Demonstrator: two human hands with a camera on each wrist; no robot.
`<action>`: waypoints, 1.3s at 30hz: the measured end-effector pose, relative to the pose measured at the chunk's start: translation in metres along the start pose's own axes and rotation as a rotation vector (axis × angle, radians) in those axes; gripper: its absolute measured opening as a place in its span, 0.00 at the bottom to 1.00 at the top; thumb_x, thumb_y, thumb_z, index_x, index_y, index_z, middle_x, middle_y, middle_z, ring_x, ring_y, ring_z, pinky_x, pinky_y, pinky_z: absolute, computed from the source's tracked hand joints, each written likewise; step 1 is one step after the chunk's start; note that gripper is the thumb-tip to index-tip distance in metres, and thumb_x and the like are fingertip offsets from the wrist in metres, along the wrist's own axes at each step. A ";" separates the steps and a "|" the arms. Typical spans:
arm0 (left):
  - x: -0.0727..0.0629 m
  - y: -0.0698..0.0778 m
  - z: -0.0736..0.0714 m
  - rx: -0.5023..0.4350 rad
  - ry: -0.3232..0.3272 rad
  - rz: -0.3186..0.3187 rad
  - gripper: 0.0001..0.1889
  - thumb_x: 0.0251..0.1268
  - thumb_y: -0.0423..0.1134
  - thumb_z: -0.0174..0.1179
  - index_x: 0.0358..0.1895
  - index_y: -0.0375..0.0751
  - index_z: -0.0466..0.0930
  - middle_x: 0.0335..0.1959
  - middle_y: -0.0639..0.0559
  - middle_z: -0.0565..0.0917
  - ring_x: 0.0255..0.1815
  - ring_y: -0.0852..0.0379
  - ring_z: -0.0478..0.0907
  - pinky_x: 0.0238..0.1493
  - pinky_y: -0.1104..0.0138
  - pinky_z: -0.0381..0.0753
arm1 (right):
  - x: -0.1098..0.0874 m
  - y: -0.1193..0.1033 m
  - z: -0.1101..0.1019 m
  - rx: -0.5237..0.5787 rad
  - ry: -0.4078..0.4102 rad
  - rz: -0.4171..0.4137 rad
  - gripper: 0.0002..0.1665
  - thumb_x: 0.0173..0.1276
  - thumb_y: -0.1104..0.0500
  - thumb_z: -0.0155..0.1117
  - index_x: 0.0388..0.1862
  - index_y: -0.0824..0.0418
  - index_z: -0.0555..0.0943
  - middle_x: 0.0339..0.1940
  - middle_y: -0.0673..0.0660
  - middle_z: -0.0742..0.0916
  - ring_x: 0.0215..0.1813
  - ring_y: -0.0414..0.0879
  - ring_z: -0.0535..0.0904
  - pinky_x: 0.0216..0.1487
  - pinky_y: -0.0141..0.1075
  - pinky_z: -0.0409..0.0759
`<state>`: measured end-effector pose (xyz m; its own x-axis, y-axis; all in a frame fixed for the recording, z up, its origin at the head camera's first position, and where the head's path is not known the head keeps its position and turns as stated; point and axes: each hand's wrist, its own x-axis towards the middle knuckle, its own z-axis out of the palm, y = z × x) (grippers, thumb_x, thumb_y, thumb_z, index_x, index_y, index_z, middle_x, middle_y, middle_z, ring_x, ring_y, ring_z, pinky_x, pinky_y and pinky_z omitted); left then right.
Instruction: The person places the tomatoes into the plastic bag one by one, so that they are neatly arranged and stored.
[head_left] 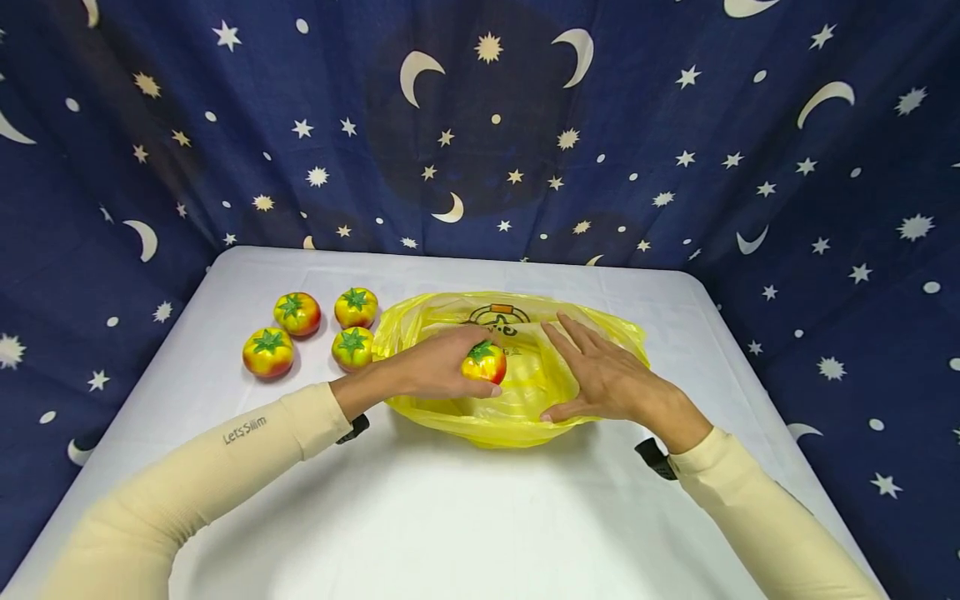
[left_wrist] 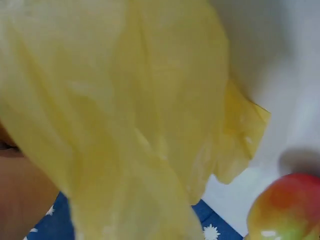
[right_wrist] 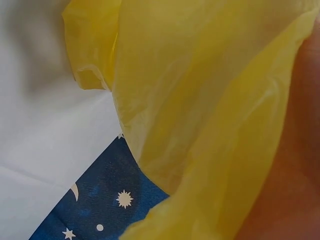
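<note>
A yellow plastic bag (head_left: 495, 431) lies on the white-covered table with its mouth held wide. Over the left part of that mouth, my left hand (head_left: 442, 365) grips a red-and-yellow tomato (head_left: 486, 367) with a green star-shaped top. My right hand (head_left: 611, 379) has its fingers straight and spread inside the bag's right side, thumb near the front rim. Yellow bag film (left_wrist: 150, 100) covers most of the left wrist view and hides the held tomato there. In the right wrist view, the bag's side (right_wrist: 200, 110) hangs beside the right hand and hides its fingers.
Several more tomatoes (head_left: 268, 352) sit on the table (head_left: 480, 517) left of the bag, one close against its left edge. A dark blue curtain (head_left: 495, 125) with moons and stars stands behind the table and along both sides.
</note>
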<state>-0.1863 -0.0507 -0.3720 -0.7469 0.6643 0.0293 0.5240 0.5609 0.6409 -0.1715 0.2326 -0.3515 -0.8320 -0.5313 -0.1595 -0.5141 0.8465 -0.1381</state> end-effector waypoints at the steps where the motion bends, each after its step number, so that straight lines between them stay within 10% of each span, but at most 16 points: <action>1: 0.002 -0.002 0.001 0.015 -0.011 -0.001 0.34 0.62 0.55 0.69 0.67 0.41 0.73 0.60 0.53 0.78 0.54 0.57 0.75 0.59 0.67 0.76 | 0.000 0.000 0.000 0.001 0.000 0.001 0.79 0.46 0.19 0.70 0.85 0.53 0.43 0.84 0.65 0.47 0.79 0.69 0.51 0.69 0.70 0.59; 39: -0.002 -0.040 0.048 0.155 -0.111 -0.021 0.29 0.63 0.45 0.70 0.63 0.35 0.73 0.53 0.47 0.80 0.54 0.52 0.76 0.59 0.60 0.75 | 0.001 -0.002 0.002 -0.031 0.001 -0.011 0.75 0.50 0.23 0.72 0.85 0.54 0.45 0.83 0.65 0.49 0.80 0.67 0.51 0.67 0.70 0.62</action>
<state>-0.1861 -0.0507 -0.4346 -0.7133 0.6970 -0.0733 0.5718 0.6393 0.5141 -0.1710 0.2303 -0.3538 -0.8265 -0.5406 -0.1570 -0.5294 0.8412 -0.1099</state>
